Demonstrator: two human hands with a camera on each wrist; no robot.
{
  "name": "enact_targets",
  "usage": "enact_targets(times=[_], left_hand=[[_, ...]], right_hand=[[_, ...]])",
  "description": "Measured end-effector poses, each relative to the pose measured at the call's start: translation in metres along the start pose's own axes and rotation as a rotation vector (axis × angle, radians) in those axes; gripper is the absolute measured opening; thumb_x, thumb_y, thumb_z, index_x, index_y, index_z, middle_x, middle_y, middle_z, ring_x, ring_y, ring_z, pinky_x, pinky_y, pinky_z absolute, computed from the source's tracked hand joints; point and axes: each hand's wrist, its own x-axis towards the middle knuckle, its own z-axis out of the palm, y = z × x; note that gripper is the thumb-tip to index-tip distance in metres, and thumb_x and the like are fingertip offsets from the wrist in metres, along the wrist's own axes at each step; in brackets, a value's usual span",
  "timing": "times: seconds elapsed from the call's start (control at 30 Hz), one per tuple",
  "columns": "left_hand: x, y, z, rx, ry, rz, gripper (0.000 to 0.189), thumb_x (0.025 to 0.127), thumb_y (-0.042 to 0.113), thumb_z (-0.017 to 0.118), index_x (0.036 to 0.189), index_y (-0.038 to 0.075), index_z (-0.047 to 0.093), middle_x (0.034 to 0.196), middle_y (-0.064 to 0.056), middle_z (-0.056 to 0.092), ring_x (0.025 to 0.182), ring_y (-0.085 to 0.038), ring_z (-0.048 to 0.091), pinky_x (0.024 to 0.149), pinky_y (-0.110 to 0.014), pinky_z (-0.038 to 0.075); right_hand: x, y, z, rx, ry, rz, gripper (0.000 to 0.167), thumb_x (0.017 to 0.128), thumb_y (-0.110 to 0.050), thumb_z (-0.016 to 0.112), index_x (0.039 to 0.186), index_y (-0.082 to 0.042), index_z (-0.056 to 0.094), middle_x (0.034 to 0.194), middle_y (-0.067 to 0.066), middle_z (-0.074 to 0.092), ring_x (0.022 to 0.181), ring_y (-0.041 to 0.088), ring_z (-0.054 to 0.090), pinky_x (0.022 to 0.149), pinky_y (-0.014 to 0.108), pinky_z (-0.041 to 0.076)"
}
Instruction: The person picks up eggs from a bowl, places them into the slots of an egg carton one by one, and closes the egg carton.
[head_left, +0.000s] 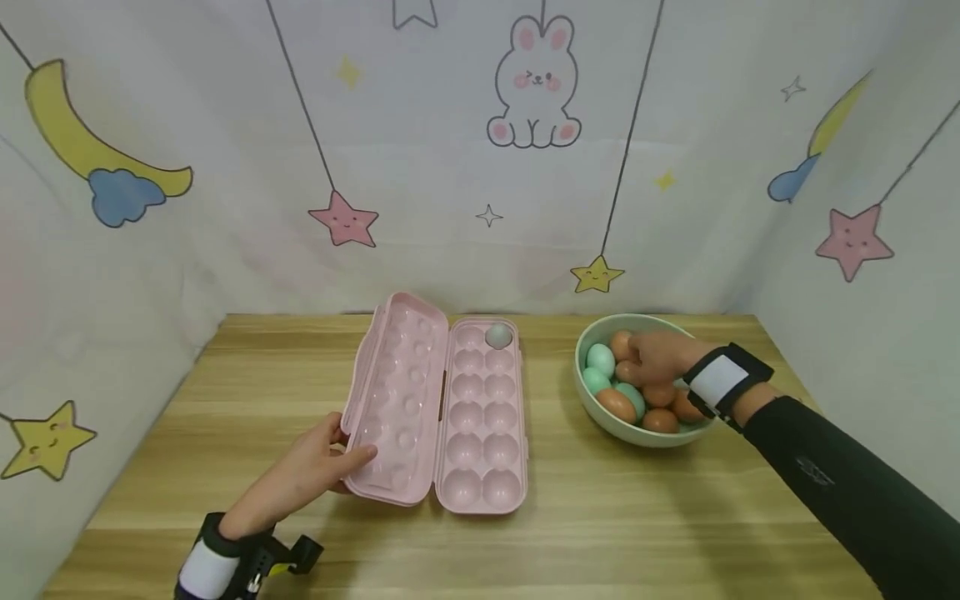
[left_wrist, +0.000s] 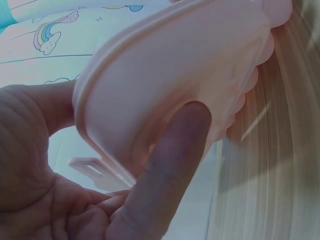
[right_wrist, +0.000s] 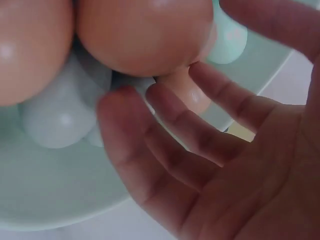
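My left hand [head_left: 318, 462] holds the near left corner of the raised lid of a pink egg box [head_left: 483, 504], with a finger pressed along the lid [left_wrist: 160, 60] in the left wrist view. One pale egg [head_left: 498, 336] sits in the far right cup of the box. Over at the right, my right hand [head_left: 663, 354] reaches into a pale green bowl [head_left: 637, 435] of brown and blue-green eggs. In the right wrist view its fingers [right_wrist: 170, 145] are parted, with fingertips right at the underside of a brown egg [right_wrist: 145, 35].
The box and bowl stand on a wood-grain table [head_left: 570, 533], with bare tabletop between them. Behind runs a white cloth backdrop [head_left: 450, 150] printed with stars, a moon and a rabbit, and its sides close in at left and right.
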Motion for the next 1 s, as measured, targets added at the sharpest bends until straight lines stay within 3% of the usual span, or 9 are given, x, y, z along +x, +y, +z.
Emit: enact_targets(times=[0.17, 0.33, 0.47, 0.63, 0.73, 0.9, 1.0], left_hand=[[0.000, -0.001, 0.001, -0.027, -0.011, 0.020, 0.052, 0.091, 0.020, 0.065, 0.123, -0.009, 0.036, 0.104, -0.020, 0.052, 0.082, -0.024, 0.062, 0.063, -0.036, 0.057], [0.000, 0.001, 0.002, -0.021, -0.021, 0.021, 0.053, 0.091, 0.020, 0.064, 0.123, -0.010, 0.036, 0.103, -0.020, 0.051, 0.079, -0.024, 0.062, 0.063, -0.037, 0.057], [-0.001, 0.001, 0.001, 0.013, -0.022, 0.005, 0.055, 0.091, 0.022, 0.065, 0.126, -0.009, 0.035, 0.101, -0.019, 0.052, 0.078, -0.023, 0.062, 0.063, -0.037, 0.057], [-0.001, 0.002, 0.000, 0.028, -0.021, -0.006, 0.055, 0.091, 0.023, 0.065, 0.126, -0.007, 0.037, 0.099, -0.018, 0.053, 0.078, -0.023, 0.063, 0.063, -0.036, 0.057], [-0.001, 0.002, -0.001, 0.025, -0.014, -0.011, 0.055, 0.090, 0.023, 0.065, 0.127, -0.006, 0.037, 0.099, -0.017, 0.053, 0.078, -0.023, 0.063, 0.063, -0.036, 0.057], [-0.001, 0.002, -0.002, 0.022, -0.013, 0.005, 0.059, 0.090, 0.025, 0.066, 0.131, -0.005, 0.036, 0.100, -0.017, 0.053, 0.079, -0.023, 0.062, 0.062, -0.036, 0.057], [-0.001, 0.001, -0.002, 0.020, -0.016, 0.014, 0.059, 0.090, 0.025, 0.066, 0.132, -0.005, 0.036, 0.100, -0.017, 0.052, 0.079, -0.023, 0.063, 0.062, -0.036, 0.057]], right_hand=[[-0.013, -0.002, 0.008, 0.156, -0.005, 0.056, 0.036, 0.069, 0.014, 0.061, 0.103, 0.003, 0.057, 0.099, 0.013, 0.053, 0.084, 0.025, 0.046, 0.060, 0.029, 0.043], [-0.013, 0.002, 0.012, -0.016, 0.037, 0.048, 0.036, 0.071, 0.005, 0.065, 0.106, -0.002, 0.058, 0.096, 0.012, 0.056, 0.080, 0.025, 0.048, 0.063, 0.029, 0.044], [-0.012, 0.000, 0.013, -0.037, 0.032, 0.037, 0.032, 0.074, 0.005, 0.063, 0.105, -0.002, 0.059, 0.095, 0.011, 0.056, 0.079, 0.024, 0.048, 0.064, 0.028, 0.044], [-0.013, -0.012, 0.003, -0.051, 0.025, -0.051, 0.007, 0.085, -0.004, 0.062, 0.091, -0.001, 0.058, 0.076, 0.005, 0.050, 0.070, 0.020, 0.046, 0.059, 0.027, 0.039], [-0.012, -0.026, -0.010, -0.123, 0.036, -0.103, 0.008, 0.088, -0.012, 0.059, 0.087, -0.004, 0.056, 0.068, 0.001, 0.050, 0.063, 0.017, 0.047, 0.055, 0.027, 0.039], [0.005, -0.057, -0.022, -0.315, 0.135, -0.251, 0.024, 0.082, -0.011, 0.053, 0.103, -0.005, 0.063, 0.087, 0.004, 0.062, 0.073, 0.018, 0.054, 0.064, 0.031, 0.047], [0.021, -0.077, -0.016, -0.352, 0.186, -0.348, 0.029, 0.083, -0.010, 0.052, 0.106, -0.004, 0.066, 0.096, 0.008, 0.064, 0.080, 0.020, 0.056, 0.073, 0.035, 0.050]])
